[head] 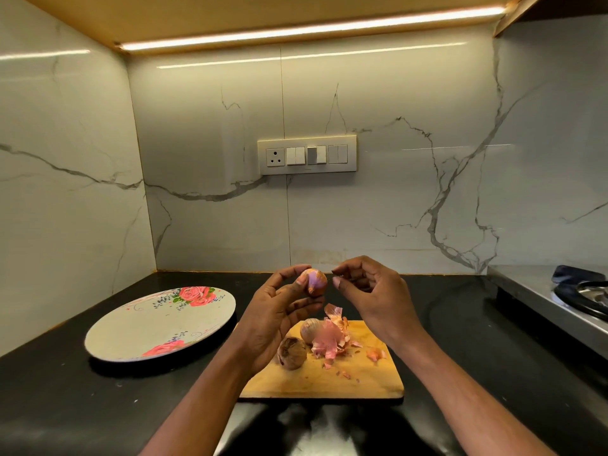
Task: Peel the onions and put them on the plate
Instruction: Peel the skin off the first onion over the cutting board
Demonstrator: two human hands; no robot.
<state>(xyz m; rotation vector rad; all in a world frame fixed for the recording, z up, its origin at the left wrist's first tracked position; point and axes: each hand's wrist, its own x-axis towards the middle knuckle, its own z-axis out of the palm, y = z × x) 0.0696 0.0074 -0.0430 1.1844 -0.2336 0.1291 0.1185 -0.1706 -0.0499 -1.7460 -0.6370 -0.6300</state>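
My left hand [279,311] holds a small, partly peeled purple onion [315,282] up above the wooden cutting board [362,380], gripped between thumb and fingers. My right hand [368,291] hovers just right of that onion with its fingers curled and pinched together; a tiny scrap of skin may sit at the fingertips. Two unpeeled onions lie on the board: a brown one [292,353] at the front left and a paler one [309,330] behind it. Pink onion skins [330,339] are heaped beside them. The flowered plate [158,324] rests to the left with nothing on it.
Everything sits on a black countertop [65,399] in a corner of marble-patterned walls. A steel stove [559,301] with a burner occupies the right edge. A switch panel [306,155] is on the back wall.
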